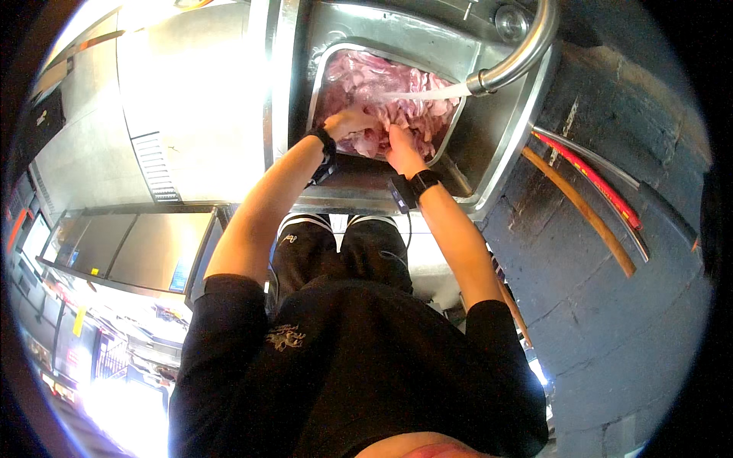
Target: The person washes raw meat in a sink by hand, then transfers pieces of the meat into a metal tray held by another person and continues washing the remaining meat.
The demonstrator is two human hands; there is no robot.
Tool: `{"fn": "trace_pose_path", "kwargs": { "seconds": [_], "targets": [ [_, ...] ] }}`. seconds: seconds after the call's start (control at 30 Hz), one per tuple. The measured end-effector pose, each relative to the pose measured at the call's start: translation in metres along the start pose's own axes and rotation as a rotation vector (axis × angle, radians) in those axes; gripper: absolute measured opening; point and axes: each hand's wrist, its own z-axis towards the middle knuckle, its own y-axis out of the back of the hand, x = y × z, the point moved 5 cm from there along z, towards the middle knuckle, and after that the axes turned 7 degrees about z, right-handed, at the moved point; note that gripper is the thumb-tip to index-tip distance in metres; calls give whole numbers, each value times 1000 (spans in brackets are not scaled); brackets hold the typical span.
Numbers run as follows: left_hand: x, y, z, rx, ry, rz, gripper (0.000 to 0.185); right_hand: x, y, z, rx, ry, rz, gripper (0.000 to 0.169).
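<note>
Raw pinkish meat pieces (pixel 426 83) fill a rectangular metal pan (pixel 314 106) set inside a stainless steel sink (pixel 498 126). From a curved metal faucet (pixel 529 48), a stream of water (pixel 429 93) runs onto the meat. My left hand (pixel 352 123) reaches into the near left part of the pan, its fingers among the pieces. Close beside it, my right hand (pixel 402 149) is also in the meat, thumb uppermost. The fingertips of both hands are hidden by meat and water, so their grip does not show.
The sink's front rim (pixel 349 205) lies close before my legs. To the right, several long handles, one of them wooden (pixel 584 212), lean near a dark block wall (pixel 618 320). A floor drain grate (pixel 156 166) and a stainless steel cabinet (pixel 160 246) are on the left.
</note>
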Motion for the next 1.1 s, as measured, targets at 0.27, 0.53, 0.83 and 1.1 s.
{"fn": "trace_pose_path", "kwargs": {
  "seconds": [0.27, 0.53, 0.83, 1.1],
  "targets": [
    [-33, -4, -25, 135, -118, -697, 18, 35, 10, -13, -115, 242, -154, 26],
    [-68, 10, -57, -125, -35, -566, 24, 62, -21, -50, -154, 489, -409, 47],
    [-42, 28, -37, -279, -196, -105, 24, 70, -74, -31, 76, 472, -400, 45],
    [-53, 41, -38, -614, -222, -136, 39, 102, -77, -20, -12, 401, -657, 18]
  ]
}}
